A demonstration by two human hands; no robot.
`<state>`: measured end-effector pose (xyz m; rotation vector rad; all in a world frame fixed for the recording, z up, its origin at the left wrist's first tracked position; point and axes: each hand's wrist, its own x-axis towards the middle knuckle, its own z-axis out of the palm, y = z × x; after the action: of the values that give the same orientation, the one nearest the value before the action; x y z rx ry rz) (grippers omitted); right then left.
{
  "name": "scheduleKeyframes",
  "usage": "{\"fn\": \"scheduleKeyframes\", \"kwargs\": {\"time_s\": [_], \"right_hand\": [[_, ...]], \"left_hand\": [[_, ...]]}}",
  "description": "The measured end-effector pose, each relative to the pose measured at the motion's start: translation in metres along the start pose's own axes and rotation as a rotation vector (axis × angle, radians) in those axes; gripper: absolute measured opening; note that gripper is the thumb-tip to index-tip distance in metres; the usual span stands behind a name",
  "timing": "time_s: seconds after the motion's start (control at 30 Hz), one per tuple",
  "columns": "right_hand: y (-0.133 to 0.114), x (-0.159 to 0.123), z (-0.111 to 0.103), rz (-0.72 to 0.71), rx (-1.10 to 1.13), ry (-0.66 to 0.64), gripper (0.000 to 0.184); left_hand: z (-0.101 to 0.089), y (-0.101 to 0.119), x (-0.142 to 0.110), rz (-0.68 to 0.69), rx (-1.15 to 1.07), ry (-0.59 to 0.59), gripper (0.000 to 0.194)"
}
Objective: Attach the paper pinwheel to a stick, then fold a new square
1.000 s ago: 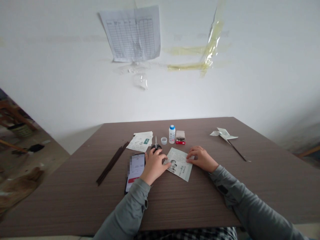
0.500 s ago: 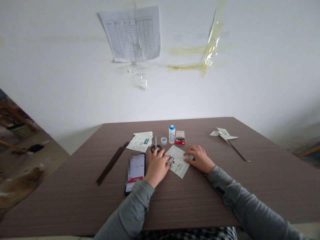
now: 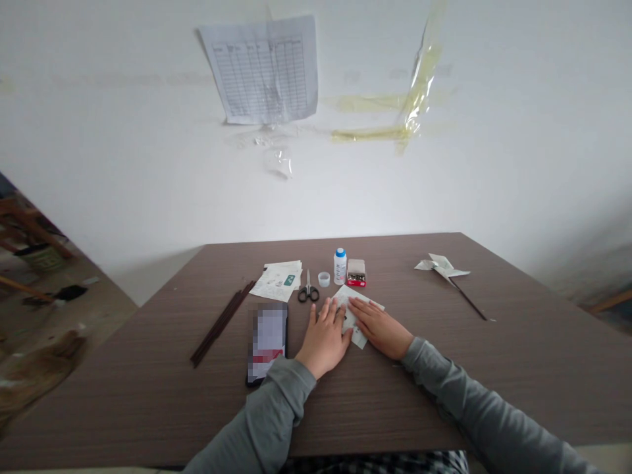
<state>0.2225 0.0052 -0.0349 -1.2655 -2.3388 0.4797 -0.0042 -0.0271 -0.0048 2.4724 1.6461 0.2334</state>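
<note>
A square of printed paper (image 3: 359, 340) lies flat on the table, partly covered by both hands. My left hand (image 3: 327, 337) rests on its left side, fingers stretched forward and spread. Across its right side lies my right hand (image 3: 382, 327), fingers extended and pointing left. Just beyond the left fingertips are black-handled scissors (image 3: 309, 293). Behind the paper stand a white bottle with a blue cap (image 3: 340, 266), a small clear cup (image 3: 323, 279) and an open red box of small metal pieces (image 3: 356, 275).
A phone (image 3: 268, 342) lies left of my left hand. Farther left are a bundle of dark sticks (image 3: 222, 324) and a stack of printed papers (image 3: 277, 281). A paper pinwheel on a stick (image 3: 444, 266) lies at the right. The wall (image 3: 148, 164) borders the table's back edge.
My left hand has moved right, off the scissors and onto the paper. My right hand has moved left and flattened over the paper's right side.
</note>
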Motion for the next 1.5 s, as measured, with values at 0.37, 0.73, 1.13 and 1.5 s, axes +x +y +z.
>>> {"fn": "scheduleKeyframes", "kwargs": {"time_s": [0.37, 0.73, 1.13, 1.5], "right_hand": [[-0.001, -0.008, -0.007, 0.077, -0.129, -0.033, 0.061], [-0.005, -0.014, -0.026, 0.279, -0.405, -0.206, 0.073], [0.012, -0.016, -0.045, 0.421, -0.416, -0.289, 0.073], [0.017, -0.006, -0.033, 0.298, -0.247, -0.086, 0.075]], "left_hand": [[-0.008, 0.002, -0.007, -0.037, -0.001, 0.017, 0.06], [-0.001, -0.01, -0.013, -0.08, 0.079, 0.088, 0.065], [-0.009, -0.02, -0.012, -0.139, 0.091, 0.139, 0.065], [-0.006, -0.007, -0.005, -0.092, 0.039, 0.155, 0.05]]}}
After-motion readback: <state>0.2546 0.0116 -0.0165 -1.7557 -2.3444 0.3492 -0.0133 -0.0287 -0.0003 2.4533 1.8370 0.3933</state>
